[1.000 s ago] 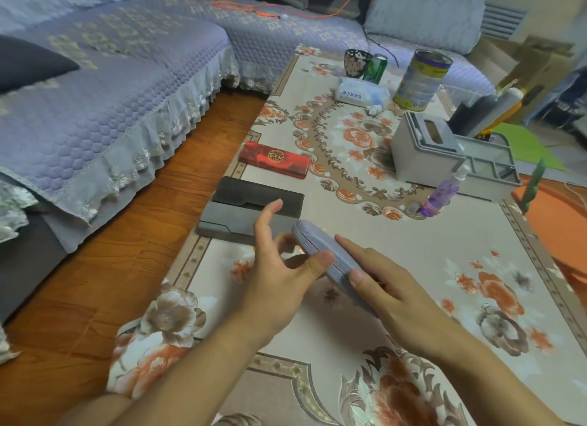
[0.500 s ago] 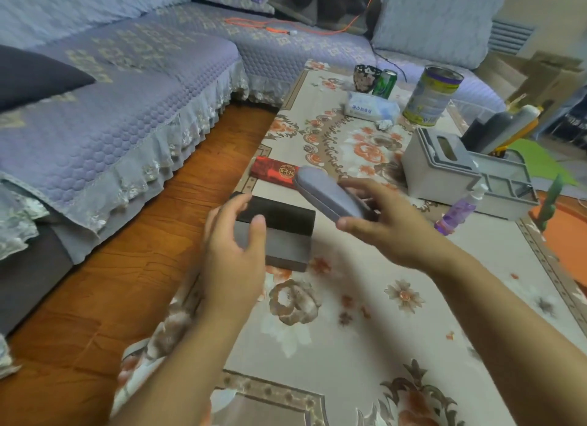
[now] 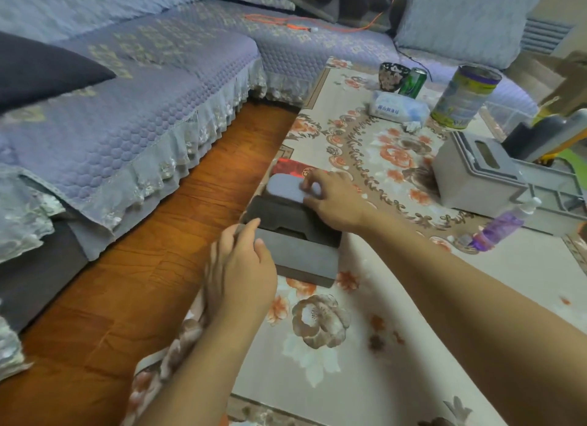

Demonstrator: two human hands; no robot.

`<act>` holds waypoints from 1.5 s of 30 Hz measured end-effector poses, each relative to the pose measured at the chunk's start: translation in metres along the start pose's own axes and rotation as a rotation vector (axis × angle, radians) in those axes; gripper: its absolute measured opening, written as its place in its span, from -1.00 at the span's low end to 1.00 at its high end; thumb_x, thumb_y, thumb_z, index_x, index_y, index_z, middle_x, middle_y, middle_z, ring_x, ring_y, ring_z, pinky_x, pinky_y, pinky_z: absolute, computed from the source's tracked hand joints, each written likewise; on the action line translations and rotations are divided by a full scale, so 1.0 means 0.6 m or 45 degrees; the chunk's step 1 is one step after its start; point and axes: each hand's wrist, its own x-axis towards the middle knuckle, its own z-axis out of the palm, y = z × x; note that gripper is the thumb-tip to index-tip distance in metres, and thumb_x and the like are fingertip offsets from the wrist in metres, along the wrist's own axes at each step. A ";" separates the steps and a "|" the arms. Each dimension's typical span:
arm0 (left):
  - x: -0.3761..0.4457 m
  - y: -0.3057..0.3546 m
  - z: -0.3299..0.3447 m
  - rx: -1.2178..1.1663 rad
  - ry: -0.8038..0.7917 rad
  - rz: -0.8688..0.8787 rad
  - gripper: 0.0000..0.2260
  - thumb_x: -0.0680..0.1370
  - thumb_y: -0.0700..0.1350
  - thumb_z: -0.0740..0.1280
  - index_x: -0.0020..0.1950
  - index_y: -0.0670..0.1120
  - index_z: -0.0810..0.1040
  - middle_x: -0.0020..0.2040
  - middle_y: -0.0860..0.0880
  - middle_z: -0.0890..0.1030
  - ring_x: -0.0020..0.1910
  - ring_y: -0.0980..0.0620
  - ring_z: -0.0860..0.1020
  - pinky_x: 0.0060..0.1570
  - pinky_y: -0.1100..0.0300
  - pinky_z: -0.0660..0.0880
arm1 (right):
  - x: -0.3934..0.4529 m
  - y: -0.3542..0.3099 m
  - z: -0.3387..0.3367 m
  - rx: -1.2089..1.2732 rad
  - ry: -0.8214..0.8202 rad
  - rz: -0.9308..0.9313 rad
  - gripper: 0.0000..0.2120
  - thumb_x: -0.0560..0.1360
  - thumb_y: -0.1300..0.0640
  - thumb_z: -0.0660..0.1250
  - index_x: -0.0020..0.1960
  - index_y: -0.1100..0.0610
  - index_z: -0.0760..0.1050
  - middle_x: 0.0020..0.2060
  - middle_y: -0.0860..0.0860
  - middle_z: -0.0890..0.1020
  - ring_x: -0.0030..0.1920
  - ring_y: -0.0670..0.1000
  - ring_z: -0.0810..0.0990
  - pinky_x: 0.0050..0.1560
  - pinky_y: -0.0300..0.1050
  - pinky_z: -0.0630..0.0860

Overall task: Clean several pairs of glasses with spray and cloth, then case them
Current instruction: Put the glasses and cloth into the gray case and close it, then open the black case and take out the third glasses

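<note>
A row of glasses cases lies along the table's left edge. Farthest is a red case (image 3: 293, 169), then a lavender-grey oval case (image 3: 284, 189), a black case (image 3: 286, 219) and a grey case (image 3: 298, 254) nearest me. My right hand (image 3: 336, 200) grips the lavender-grey case at its right end, setting it between the red and black cases. My left hand (image 3: 241, 266) rests against the grey case's left end, thumb on its top. A purple spray bottle (image 3: 498, 230) lies on its side at the right. No glasses or cloth show.
The floral tablecloth (image 3: 397, 298) covers the low table. A grey tissue box and organiser (image 3: 476, 171) stand at the right. A tin (image 3: 463, 98), green can (image 3: 413, 82), cup (image 3: 390, 76) and tissue pack (image 3: 397, 108) sit at the far end. A sofa (image 3: 127, 108) lines the left.
My right hand carried the lavender-grey case from near me out to the row and lowered it beside the black case. My left hand let go of it and moved to the grey case.
</note>
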 end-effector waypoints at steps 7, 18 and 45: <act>-0.001 -0.003 0.002 -0.008 0.018 0.010 -0.64 0.69 -0.02 0.10 0.48 0.15 0.41 0.47 0.11 0.41 0.42 0.05 0.34 0.35 -0.05 0.41 | -0.002 -0.005 0.003 0.038 0.083 -0.043 -0.80 0.63 0.08 0.27 0.25 -0.01 0.51 0.28 0.00 0.51 0.34 0.10 0.35 0.30 -0.05 0.21; -0.010 0.006 0.005 0.047 0.069 -0.018 -0.61 0.69 -0.03 0.10 0.54 0.10 0.32 0.49 0.05 0.39 0.42 -0.01 0.34 0.34 0.00 0.33 | -0.062 -0.059 -0.019 -0.464 -0.196 -0.289 -0.54 0.57 -0.09 0.37 0.40 0.06 0.46 0.17 0.10 0.59 0.18 0.13 0.53 0.12 -0.02 0.48; -0.400 0.214 -0.005 -1.436 -1.229 -0.442 -0.66 0.53 -0.14 0.35 0.29 -0.21 0.54 0.17 -0.20 0.69 0.19 -0.14 0.66 0.14 -0.04 0.63 | -0.705 0.029 -0.144 0.544 0.131 0.244 -0.50 0.55 -0.03 0.42 0.42 -0.31 0.37 0.22 -0.40 0.52 0.25 -0.26 0.51 0.17 -0.30 0.47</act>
